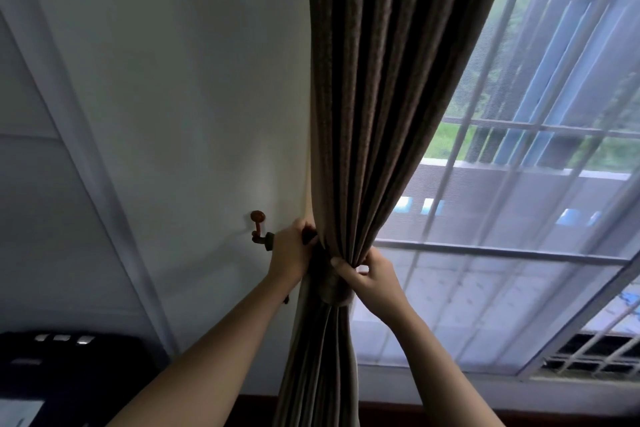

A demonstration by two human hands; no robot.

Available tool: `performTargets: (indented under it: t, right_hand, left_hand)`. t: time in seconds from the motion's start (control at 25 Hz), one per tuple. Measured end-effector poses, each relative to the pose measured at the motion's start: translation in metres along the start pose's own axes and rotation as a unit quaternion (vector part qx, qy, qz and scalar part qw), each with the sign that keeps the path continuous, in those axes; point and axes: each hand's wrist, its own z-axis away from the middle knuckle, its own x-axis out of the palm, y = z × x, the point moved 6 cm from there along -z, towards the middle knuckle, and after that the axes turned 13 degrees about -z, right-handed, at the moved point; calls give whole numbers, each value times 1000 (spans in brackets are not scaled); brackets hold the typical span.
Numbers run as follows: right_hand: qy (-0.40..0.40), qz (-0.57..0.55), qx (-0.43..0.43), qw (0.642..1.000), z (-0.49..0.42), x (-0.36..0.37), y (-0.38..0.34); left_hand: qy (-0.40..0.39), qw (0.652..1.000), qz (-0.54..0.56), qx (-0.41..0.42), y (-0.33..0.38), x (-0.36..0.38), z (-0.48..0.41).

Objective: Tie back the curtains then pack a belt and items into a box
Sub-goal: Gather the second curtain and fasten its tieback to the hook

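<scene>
You are in the 1st step, tying back the curtain (381, 97), and the packing has not begun: no belt and no box shows here. The curtain hangs at the left edge of the window (519, 184), already gathered into 1 tight bunch, with the tieback (334, 289) wrapped round its waist. Your left hand (291, 250) sits at the bunch's left edge, just beside the wall hook (258, 225), its fingers curled round the dark end of the tieback; a bit of that band looks to sit at the hook, though whether it is properly caught is hard to tell. Your right hand (370, 277) is at the bunch's right edge, thumb across the front and fingers curled behind, pinching the folds just above the band. The next move, as I judge it, calls for you to draw the tieback's end snug to the hook and loop it on while the right hand keeps the folds from spilling, and only then let go. By count: 1 curtain, 1 tieback, 1 hook, 2 hands, and 1 dark object (69, 367) low at the left below the wall.
</scene>
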Motion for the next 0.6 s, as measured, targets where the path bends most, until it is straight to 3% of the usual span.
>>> performTargets:
  t: [0.16,0.24,0.32,0.6]
  right_hand:
    - [-79,-62,33,994,3,2,6]
    - [-112,-129,53,984,3,0,8]
    - [-104,-127,52,985,-1,-4,7]
    - [-95,-52,42,993,-18,-11,1]
  left_hand:
    - [-146,974,172,-7,-8,17,17]
    - [-223,957,182,21,-8,19,22]
    - [-271,945,172,59,-6,20,26]
    - [-247,956,135,87,-6,25,21]
